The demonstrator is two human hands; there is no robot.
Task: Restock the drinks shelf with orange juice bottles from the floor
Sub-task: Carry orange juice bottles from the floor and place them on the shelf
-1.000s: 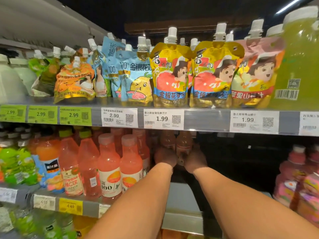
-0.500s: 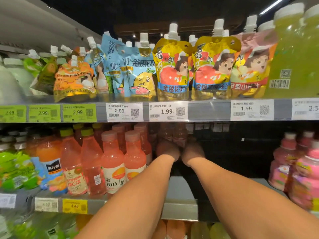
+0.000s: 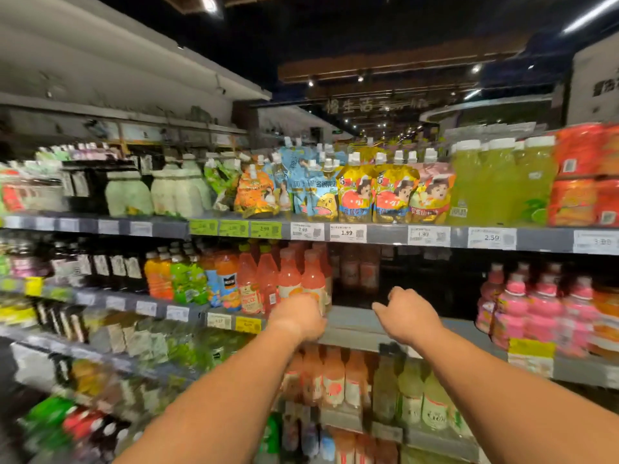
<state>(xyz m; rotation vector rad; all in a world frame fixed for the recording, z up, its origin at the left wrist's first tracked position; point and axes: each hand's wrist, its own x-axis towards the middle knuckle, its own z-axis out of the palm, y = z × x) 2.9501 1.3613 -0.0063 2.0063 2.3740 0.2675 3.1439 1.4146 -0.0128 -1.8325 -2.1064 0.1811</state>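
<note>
Two orange juice bottles (image 3: 360, 271) stand deep in the dark gap of the middle shelf (image 3: 355, 324). A row of matching pink-orange bottles (image 3: 301, 277) with white labels fills the shelf to the left of the gap. My left hand (image 3: 298, 318) hovers at the shelf's front edge, just before the front bottle of that row, fingers loosely curled and holding nothing. My right hand (image 3: 407, 316) hangs in front of the gap, also loosely curled, with nothing in it. Both hands are well clear of the two deep bottles.
Spouted juice pouches (image 3: 355, 192) and green bottles (image 3: 499, 182) line the shelf above, behind price tags (image 3: 346, 232). Pink bottles (image 3: 536, 306) stand right of the gap. More orange and pale green bottles (image 3: 361, 383) fill the shelf below. The view is motion-blurred.
Both hands have let go of the two bottles deep in the shelf and drawn back to its front edge. My head has pulled back, showing more shelving.
</note>
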